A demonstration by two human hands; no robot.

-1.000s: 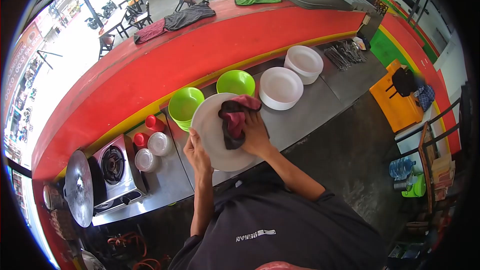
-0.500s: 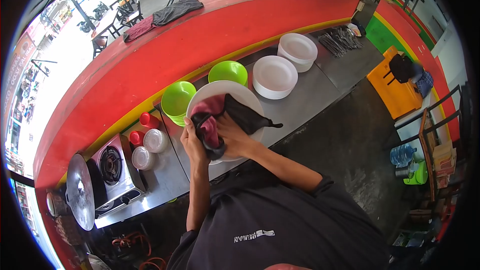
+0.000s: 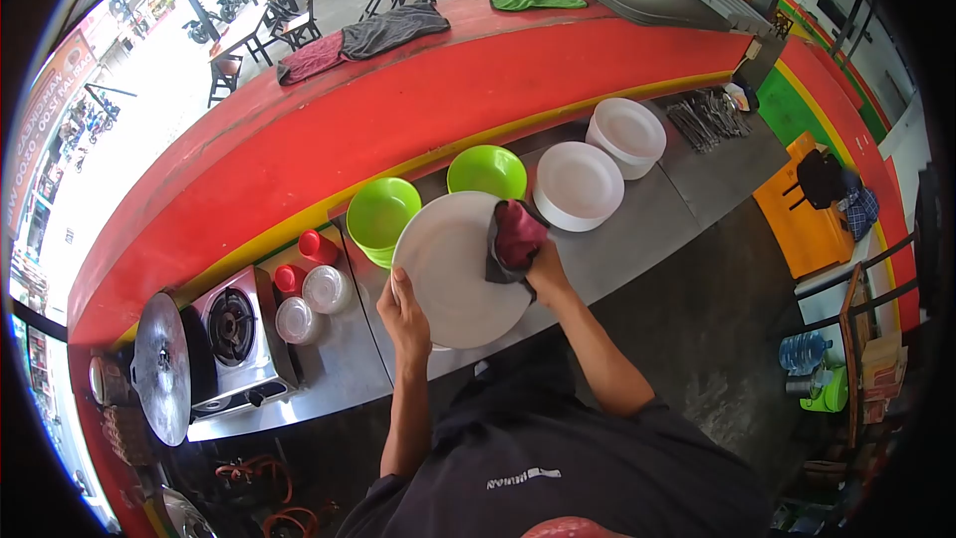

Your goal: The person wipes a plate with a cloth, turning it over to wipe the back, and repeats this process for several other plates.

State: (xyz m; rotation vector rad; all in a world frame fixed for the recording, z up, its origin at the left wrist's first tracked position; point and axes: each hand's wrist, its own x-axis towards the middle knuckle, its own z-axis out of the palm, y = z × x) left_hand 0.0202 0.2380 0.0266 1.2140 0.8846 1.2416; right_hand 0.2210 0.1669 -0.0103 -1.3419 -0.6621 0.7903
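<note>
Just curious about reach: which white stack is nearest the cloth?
The left white stack, just beyond the cloth; the right one sits farther off, by the cutlery.

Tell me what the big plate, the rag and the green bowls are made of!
Plate: dull, maybe plastic; its pale face barely shines. Rag: soft cloth, since it folds and bunches. Green bowls: smooth, probably plastic, going by their even, bright colour.

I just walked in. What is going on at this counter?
A person's left hand holds a large white plate by its rim. The right hand holds a pink and dark cloth at the plate's right side. Beyond the plate, green bowls and stacked white dishes stand on the metal counter.
</note>
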